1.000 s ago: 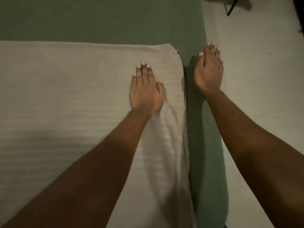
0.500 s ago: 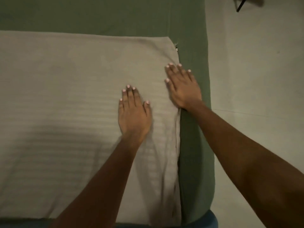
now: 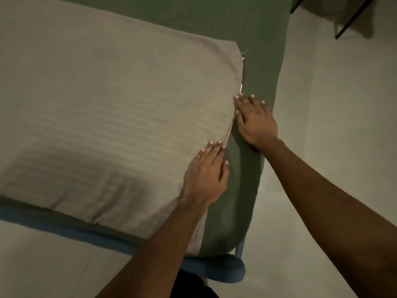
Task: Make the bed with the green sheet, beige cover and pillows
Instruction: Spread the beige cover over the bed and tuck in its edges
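While squaring up the right edge of the beige cover, pressing down with both palms. Resting the left hand flat on the cover just inside that edge, fingers straight and close together, holding nothing. Resting the right hand flat on the green sheet just beside the edge, fingers straight and slightly fanned, thumb touching the cover's side, also gripping nothing.

Judging the step as lining this edge up with the bare strip of sheet along the right side of the bed. For a clean result, probably sliding rather than lifting: pinning the cover with the left palm while nudging the edge with the right, working from the near corner toward the far one, and pushing creases out toward the edge. Minding the near corner, lying close to the blue bed frame.

Seeing no boxes or baskets. Treating the cover as the only holder here: looking padded, filling hidden, with small pale glints on its right edge, possibly a zip, though too dim to tell. Finding the cover spread over most of the bed, with sheet showing at the far, right and near sides. Finding no pillows in view.
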